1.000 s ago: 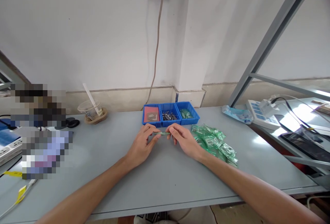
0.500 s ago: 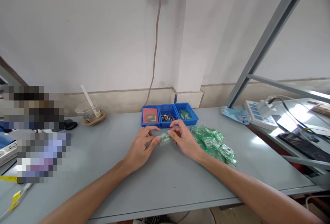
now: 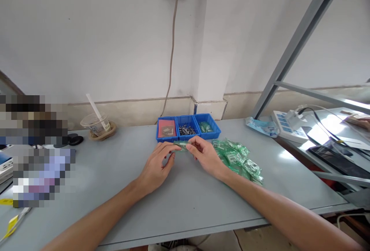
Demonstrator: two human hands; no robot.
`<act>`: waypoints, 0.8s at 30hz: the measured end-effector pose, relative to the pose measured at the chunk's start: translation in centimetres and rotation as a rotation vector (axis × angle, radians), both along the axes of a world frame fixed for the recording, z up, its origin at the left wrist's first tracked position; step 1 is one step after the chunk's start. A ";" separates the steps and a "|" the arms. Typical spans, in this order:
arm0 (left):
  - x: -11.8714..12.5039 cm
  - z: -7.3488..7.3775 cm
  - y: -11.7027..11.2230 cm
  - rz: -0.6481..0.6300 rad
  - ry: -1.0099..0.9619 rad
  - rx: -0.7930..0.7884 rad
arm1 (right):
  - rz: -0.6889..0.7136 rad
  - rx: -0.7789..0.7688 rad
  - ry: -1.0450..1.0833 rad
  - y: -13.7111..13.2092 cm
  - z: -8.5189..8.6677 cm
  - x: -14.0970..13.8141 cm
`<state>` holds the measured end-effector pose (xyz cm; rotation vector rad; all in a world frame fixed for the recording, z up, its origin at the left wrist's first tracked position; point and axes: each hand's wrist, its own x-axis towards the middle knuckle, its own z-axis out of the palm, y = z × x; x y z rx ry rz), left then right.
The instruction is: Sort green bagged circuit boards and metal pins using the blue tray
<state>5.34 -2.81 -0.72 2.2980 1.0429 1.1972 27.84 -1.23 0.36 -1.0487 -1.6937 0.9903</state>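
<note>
My left hand (image 3: pixel 158 164) and my right hand (image 3: pixel 204 154) meet over the grey table (image 3: pixel 185 197), each pinching one end of a small green plastic packet (image 3: pixel 181 145). The packet is held just in front of a blue three-compartment tray (image 3: pixel 187 128). The tray's left cell holds a red pad, the middle one small dark metal parts, the right one green packets. A heap of green packets (image 3: pixel 238 159) lies on the table right beside my right wrist.
A plastic cup with a straw (image 3: pixel 96 123) stands at the back left, dark round objects (image 3: pixel 73 140) beside it. A white power strip (image 3: pixel 286 123) and cables lie on the right bench behind a slanted metal frame bar (image 3: pixel 300 39). A cord (image 3: pixel 171 62) hangs down the wall.
The packet was held edge-on, then turned flat and lower half a second ago, and now it is raised and edge-on again between both hands. The view has shifted slightly.
</note>
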 end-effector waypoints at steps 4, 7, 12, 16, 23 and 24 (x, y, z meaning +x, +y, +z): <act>0.2 0.0 -0.1 0.004 0.039 0.000 | 0.013 -0.015 -0.059 -0.1 0.0 0.1; 0.1 0.0 0.0 0.038 0.040 0.034 | 0.051 -0.051 -0.068 -0.1 0.0 0.0; 0.1 0.3 0.1 0.106 0.015 0.036 | 0.053 -0.008 -0.192 -0.4 0.0 -0.3; 0.3 0.7 -0.1 0.134 -0.032 -0.023 | 0.022 0.044 -0.169 -0.6 0.1 -0.3; 0.3 0.3 0.2 0.130 -0.058 -0.180 | 0.069 0.028 -0.121 -0.6 -0.1 -0.4; 0.3 0.2 0.1 0.127 -0.072 -0.212 | 0.073 0.018 -0.120 -0.5 -0.2 -0.4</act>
